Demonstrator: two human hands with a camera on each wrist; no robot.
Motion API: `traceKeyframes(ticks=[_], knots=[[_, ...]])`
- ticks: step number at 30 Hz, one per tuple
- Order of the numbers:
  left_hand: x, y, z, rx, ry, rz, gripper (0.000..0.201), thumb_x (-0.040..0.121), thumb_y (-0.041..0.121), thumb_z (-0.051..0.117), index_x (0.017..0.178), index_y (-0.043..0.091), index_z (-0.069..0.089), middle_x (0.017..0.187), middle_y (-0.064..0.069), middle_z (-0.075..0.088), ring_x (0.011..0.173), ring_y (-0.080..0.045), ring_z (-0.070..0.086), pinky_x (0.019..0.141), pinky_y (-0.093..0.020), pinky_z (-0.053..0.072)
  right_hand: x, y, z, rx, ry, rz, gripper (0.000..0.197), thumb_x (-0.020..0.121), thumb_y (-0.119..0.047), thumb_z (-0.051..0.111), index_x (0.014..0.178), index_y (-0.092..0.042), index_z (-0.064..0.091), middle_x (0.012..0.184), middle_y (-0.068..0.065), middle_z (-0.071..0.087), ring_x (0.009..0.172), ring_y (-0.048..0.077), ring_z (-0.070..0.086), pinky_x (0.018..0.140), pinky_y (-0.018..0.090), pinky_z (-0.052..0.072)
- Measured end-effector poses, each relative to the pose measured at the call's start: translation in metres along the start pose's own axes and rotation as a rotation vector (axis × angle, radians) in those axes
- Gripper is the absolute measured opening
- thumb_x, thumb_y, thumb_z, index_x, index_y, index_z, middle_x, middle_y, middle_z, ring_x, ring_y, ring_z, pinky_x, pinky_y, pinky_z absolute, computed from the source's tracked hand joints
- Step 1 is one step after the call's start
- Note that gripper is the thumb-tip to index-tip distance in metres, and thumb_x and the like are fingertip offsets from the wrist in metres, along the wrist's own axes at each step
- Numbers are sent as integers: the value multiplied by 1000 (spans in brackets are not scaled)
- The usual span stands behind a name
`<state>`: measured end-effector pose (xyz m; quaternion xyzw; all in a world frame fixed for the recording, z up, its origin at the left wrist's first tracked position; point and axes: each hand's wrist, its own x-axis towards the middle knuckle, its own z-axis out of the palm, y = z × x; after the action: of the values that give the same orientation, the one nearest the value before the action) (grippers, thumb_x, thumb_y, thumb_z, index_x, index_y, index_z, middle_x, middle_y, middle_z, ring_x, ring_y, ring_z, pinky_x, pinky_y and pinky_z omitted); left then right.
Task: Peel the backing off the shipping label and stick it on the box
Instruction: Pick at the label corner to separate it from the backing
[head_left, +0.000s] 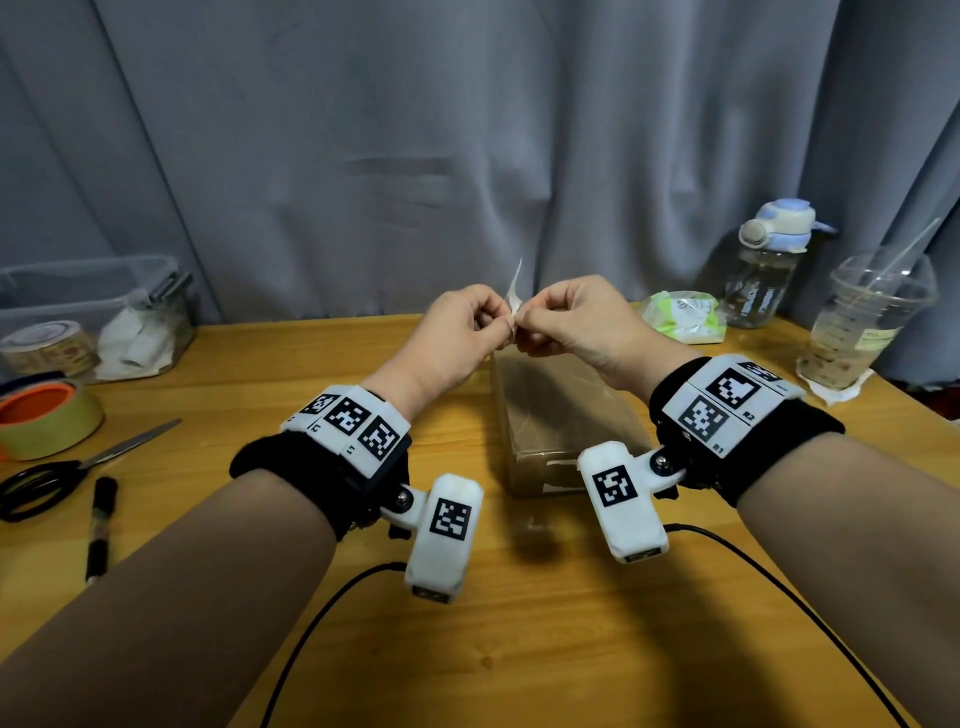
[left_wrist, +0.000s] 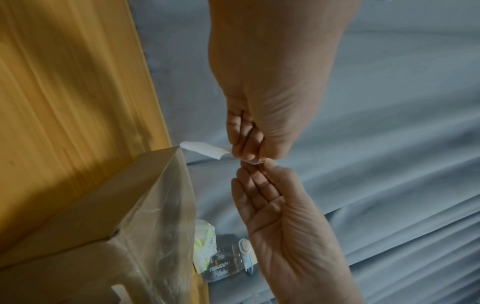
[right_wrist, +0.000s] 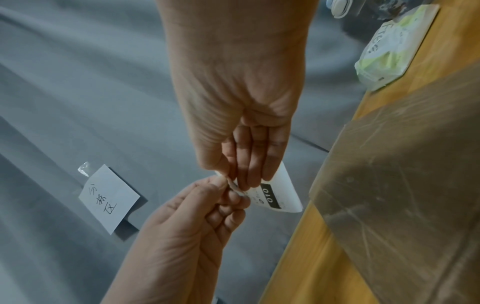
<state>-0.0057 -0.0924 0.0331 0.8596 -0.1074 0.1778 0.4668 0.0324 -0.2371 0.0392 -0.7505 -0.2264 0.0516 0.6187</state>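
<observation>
- A grey-blue pleated curtain (head_left: 363, 156) hangs behind a yellow wooden table (head_left: 519, 649).
- Both hands are raised above the far end of a brown cardboard box wrapped in clear tape (head_left: 561, 415), which lies on the table between the forearms.
- The left hand (head_left: 457, 332) has its fingers curled, thumb and fingertips pinching one edge of a small white shipping label with a black printed bar (right_wrist: 275, 195).
- The right hand (head_left: 571, 322) pinches the same edge from the other side, the remaining fingers folded under.
- The label stands free of the box, one corner curling upward between the hands.
- At the left lie black-handled scissors (head_left: 47, 483), a black marker pen (head_left: 101, 525) and a roll of yellowish tape with an orange core (head_left: 52, 415).
- At the right stand a clear water bottle with a pale blue lid (head_left: 769, 270) and a clear plastic cup with a straw (head_left: 862, 327).
</observation>
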Motion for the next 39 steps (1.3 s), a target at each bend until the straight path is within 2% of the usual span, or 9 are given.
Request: traceKeyframes(ticks=[6, 8, 13, 17, 21, 25, 30, 33, 39], knots=[[-1, 0, -4, -230, 6, -34, 10, 89, 7, 56, 80, 8, 59, 66, -2, 61, 54, 4, 58, 60, -9, 46, -4, 2, -6, 212, -99, 32, 7, 82, -7, 65, 77, -6, 69, 64, 3, 72, 67, 16, 66, 79, 35, 58], [-2, 0, -4, -252, 5, -38, 6, 89, 6, 56, 85, 4, 60, 67, -4, 61, 54, 4, 58, 59, -8, 47, -3, 3, -8, 206, -107, 33, 3, 79, -8, 69, 77, -7, 71, 67, 4, 73, 68, 16, 68, 79, 34, 59], [-2, 0, -1, -222, 10, -48, 18, 87, 6, 58, 73, 17, 58, 66, -2, 62, 59, 0, 58, 62, -11, 49, -2, 3, -9, 150, -114, 28, 5, 78, -6, 70, 74, -9, 72, 68, 6, 74, 69, 18, 70, 78, 34, 60], [-1, 2, 0, -154, 16, -59, 20, 87, 6, 57, 71, 19, 56, 65, 1, 60, 64, -10, 56, 68, -24, 49, -3, 2, -8, 135, -88, 30, 5, 80, -2, 67, 75, -3, 69, 65, 6, 72, 64, 16, 69, 76, 34, 60], [-1, 3, 0, -79, -2, -66, 18, 87, 8, 55, 72, 18, 55, 65, 0, 59, 68, -18, 55, 70, -35, 49, -5, -2, -7, 3, -60, -5, 11, 82, -1, 65, 72, -6, 67, 61, 7, 67, 57, 10, 65, 65, 22, 57], [-2, 4, -5, 40, -48, -47, 8, 87, 12, 55, 80, 11, 57, 67, -2, 57, 67, -19, 50, 65, -32, 45, -6, -8, -8, -151, -94, -40, 5, 80, 1, 64, 77, -2, 66, 74, 18, 64, 72, 20, 60, 73, 28, 53], [-3, 6, -9, 163, -99, -23, 9, 87, 14, 56, 90, 6, 60, 71, 2, 55, 69, -16, 49, 62, -24, 45, -6, -12, -10, -255, -109, -57, 4, 78, 3, 63, 79, 2, 67, 69, 11, 62, 73, 20, 58, 78, 36, 53], [-3, 5, -9, 64, -83, -37, 15, 88, 18, 58, 90, 3, 61, 78, -9, 63, 73, -21, 55, 76, -42, 53, -5, -11, -8, -281, -105, -98, 5, 79, 2, 63, 78, 1, 67, 68, 10, 61, 69, 17, 57, 73, 33, 51], [-6, 3, -13, 11, -136, -54, 19, 87, 20, 62, 91, 2, 63, 76, -3, 63, 75, -16, 57, 81, -40, 53, -7, -13, -11, -404, -190, -110, 7, 81, -5, 67, 86, 0, 68, 79, 12, 65, 73, 15, 57, 68, 19, 49]])
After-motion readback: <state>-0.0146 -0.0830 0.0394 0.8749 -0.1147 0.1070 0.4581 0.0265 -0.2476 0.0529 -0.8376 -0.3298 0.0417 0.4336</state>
